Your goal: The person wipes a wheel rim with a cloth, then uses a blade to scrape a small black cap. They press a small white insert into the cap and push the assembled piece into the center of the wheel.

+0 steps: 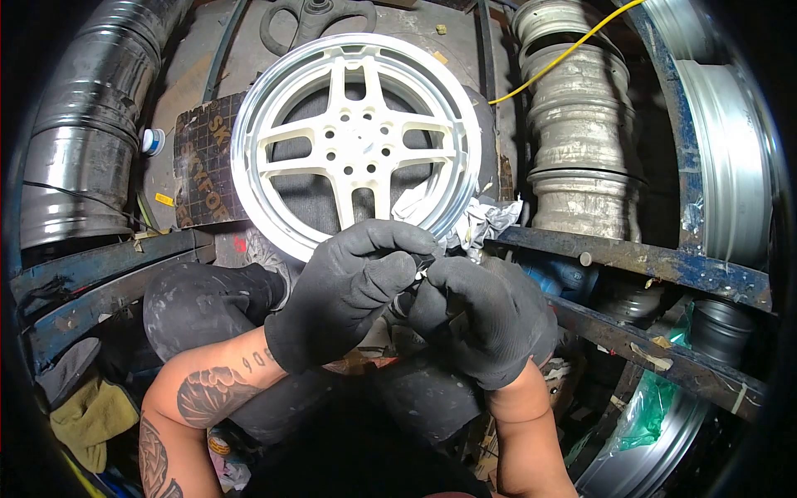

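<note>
Both my hands wear black gloves and meet in front of my chest, close to the near edge of a white wheel rim (365,189) with a polished lip. My left hand (359,282) pinches a small dark piece (423,264) between thumb and forefinger. The fingers of my right hand (486,311) close on the other side of it, and a bit of white shows below. What the piece is cannot be made out. Crumpled white cloth (481,226) lies by the rim's lower right edge.
Stacked metal rims stand at left (83,124) and right (581,124), beside blue metal rails (647,264). Printed cardboard (202,166) lies left of the white rim. A yellow cable (564,51) hangs at upper right. Yellowish gloves (95,419) are at lower left.
</note>
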The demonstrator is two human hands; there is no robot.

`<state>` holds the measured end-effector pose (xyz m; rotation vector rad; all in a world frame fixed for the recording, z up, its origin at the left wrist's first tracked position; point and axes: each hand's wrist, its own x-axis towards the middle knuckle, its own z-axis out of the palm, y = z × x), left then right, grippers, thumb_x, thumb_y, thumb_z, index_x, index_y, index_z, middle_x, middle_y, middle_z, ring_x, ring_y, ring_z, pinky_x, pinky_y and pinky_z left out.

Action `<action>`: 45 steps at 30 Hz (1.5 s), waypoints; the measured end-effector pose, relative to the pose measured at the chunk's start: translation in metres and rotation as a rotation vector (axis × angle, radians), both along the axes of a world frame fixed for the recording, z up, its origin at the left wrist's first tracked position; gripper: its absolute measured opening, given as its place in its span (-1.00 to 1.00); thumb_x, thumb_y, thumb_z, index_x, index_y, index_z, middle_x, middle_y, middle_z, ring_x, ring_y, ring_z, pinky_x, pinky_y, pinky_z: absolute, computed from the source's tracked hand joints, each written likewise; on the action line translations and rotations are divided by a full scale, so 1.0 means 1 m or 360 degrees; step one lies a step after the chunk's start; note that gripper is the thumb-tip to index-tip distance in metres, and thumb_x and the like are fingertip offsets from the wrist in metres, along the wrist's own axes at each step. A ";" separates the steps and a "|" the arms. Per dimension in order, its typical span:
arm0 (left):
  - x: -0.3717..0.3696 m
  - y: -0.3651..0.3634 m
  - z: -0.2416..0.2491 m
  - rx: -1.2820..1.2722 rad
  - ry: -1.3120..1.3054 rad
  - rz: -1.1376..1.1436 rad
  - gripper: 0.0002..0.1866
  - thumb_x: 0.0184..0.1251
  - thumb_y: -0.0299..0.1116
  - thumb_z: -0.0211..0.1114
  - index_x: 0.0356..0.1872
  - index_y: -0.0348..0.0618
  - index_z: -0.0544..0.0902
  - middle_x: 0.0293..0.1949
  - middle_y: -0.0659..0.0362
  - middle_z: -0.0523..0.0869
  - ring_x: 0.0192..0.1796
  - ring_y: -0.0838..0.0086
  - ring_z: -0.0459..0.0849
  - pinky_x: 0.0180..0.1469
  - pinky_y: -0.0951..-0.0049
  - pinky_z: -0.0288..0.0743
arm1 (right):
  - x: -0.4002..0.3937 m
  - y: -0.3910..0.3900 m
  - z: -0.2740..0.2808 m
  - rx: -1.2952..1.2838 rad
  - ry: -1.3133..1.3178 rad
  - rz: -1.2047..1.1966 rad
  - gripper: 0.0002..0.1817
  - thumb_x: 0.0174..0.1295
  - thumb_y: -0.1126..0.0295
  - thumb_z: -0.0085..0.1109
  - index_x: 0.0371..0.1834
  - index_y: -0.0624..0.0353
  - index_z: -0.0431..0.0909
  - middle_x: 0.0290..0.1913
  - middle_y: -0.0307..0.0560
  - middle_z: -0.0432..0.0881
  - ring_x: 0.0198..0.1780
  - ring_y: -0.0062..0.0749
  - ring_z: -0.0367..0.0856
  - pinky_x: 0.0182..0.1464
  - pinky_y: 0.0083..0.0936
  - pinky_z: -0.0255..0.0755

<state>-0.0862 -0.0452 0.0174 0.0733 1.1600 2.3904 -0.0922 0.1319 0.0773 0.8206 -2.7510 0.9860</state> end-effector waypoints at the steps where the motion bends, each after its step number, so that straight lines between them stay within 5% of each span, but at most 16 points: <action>1: 0.000 0.000 0.000 0.0006 -0.0009 -0.0003 -0.60 0.48 -0.15 0.16 0.09 -0.29 0.45 -0.01 0.05 0.58 0.05 0.44 0.55 0.16 0.42 0.45 | 0.000 0.000 0.001 0.0034 -0.0014 0.0004 -0.74 -0.07 0.39 0.35 -0.25 -0.03 0.59 -0.56 -0.08 0.41 -0.53 -0.11 0.44 -0.47 -0.21 0.28; 6: 0.001 0.001 -0.002 0.0048 -0.0061 0.0021 -0.60 0.47 -0.15 0.16 0.09 -0.29 0.45 0.00 0.04 0.58 0.05 0.44 0.55 0.17 0.41 0.44 | -0.003 -0.003 0.007 0.0127 -0.0071 -0.0006 -0.86 -0.04 0.35 0.31 -0.45 -0.08 0.52 -0.61 -0.11 0.34 -0.57 -0.13 0.40 -0.49 -0.19 0.24; 9: 0.001 0.001 0.000 0.0080 -0.0068 0.0023 -0.60 0.47 -0.16 0.17 0.08 -0.30 0.45 0.00 0.04 0.58 0.05 0.43 0.55 0.17 0.41 0.44 | 0.000 0.004 0.008 0.0298 -0.0076 0.0096 -0.62 -0.13 0.39 0.45 -0.17 0.06 0.63 -0.42 -0.10 0.63 -0.46 -0.18 0.56 -0.38 -0.35 0.42; 12: 0.000 0.001 0.000 0.0041 -0.0016 0.0020 -0.60 0.48 -0.15 0.16 0.08 -0.29 0.45 -0.01 0.06 0.59 0.05 0.46 0.55 0.17 0.43 0.43 | 0.001 0.003 0.005 0.0291 0.0070 0.0057 -0.62 -0.14 0.36 0.46 -0.18 0.05 0.64 -0.44 -0.10 0.61 -0.48 -0.17 0.53 -0.39 -0.34 0.39; 15: -0.002 0.001 0.008 0.0029 -0.0019 0.0120 -0.76 0.44 -0.44 0.10 0.02 -0.35 0.55 -0.04 0.12 0.66 0.01 0.52 0.60 0.12 0.52 0.49 | 0.000 0.004 0.008 0.0416 0.0044 0.0107 -0.62 -0.17 0.32 0.49 -0.20 0.05 0.64 -0.46 -0.10 0.59 -0.52 -0.21 0.49 -0.44 -0.35 0.35; 18: 0.001 0.003 0.006 0.0112 -0.0010 0.0169 -0.76 0.48 -0.44 0.05 0.04 -0.35 0.53 -0.04 0.13 0.65 0.02 0.53 0.59 0.12 0.53 0.48 | 0.001 -0.003 0.008 0.0262 -0.0057 -0.0035 -0.76 -0.09 0.35 0.34 -0.29 -0.07 0.57 -0.60 -0.09 0.42 -0.57 -0.09 0.44 -0.49 -0.19 0.26; 26: -0.004 -0.005 0.008 -0.0306 0.0477 0.0008 -0.71 0.51 -0.46 -0.04 0.19 -0.26 0.34 -0.03 0.12 0.55 -0.04 0.54 0.54 0.04 0.52 0.46 | 0.001 0.001 0.006 -0.0071 -0.0096 -0.0059 -0.62 -0.04 0.35 0.37 -0.07 0.02 0.66 -0.49 -0.07 0.56 -0.50 -0.13 0.53 -0.40 -0.26 0.39; 32: -0.002 0.004 0.011 -0.0334 0.0531 0.0191 -0.62 0.62 -0.17 -0.08 0.05 -0.32 0.50 -0.21 0.25 0.54 -0.19 0.67 0.47 -0.04 0.63 0.43 | -0.001 -0.001 0.004 -0.0094 -0.0022 -0.0104 -0.69 0.06 0.37 0.38 -0.08 0.11 0.66 -0.48 -0.06 0.63 -0.54 -0.19 0.57 -0.47 -0.35 0.41; 39: -0.004 0.003 -0.006 0.0828 -0.0551 -0.0157 -0.45 0.56 0.11 -0.12 -0.06 -0.27 0.52 -0.26 0.25 0.52 -0.25 0.65 0.50 -0.11 0.61 0.46 | -0.003 -0.003 0.000 -0.0255 0.0082 -0.0073 -0.69 0.06 0.52 0.33 -0.07 0.20 0.67 -0.48 -0.08 0.67 -0.52 -0.25 0.63 -0.44 -0.40 0.47; 42: -0.002 0.002 -0.007 0.0734 -0.0568 -0.0137 -0.41 0.54 0.16 -0.14 -0.08 -0.25 0.54 -0.27 0.24 0.53 -0.23 0.63 0.52 -0.09 0.56 0.48 | 0.001 -0.011 0.015 -0.0110 -0.0178 -0.0182 -0.70 -0.04 0.53 0.39 -0.16 0.17 0.69 -0.29 -0.04 0.74 -0.37 -0.33 0.72 -0.27 -0.50 0.57; 45: -0.003 0.002 0.003 0.0590 -0.0625 -0.0055 -0.40 0.53 0.16 -0.13 -0.08 -0.27 0.56 -0.25 0.25 0.55 -0.20 0.61 0.53 -0.05 0.53 0.48 | -0.004 -0.013 0.011 -0.0155 -0.0097 -0.0071 -0.57 0.05 0.49 0.34 0.07 0.12 0.65 -0.48 -0.07 0.64 -0.52 -0.31 0.61 -0.43 -0.41 0.47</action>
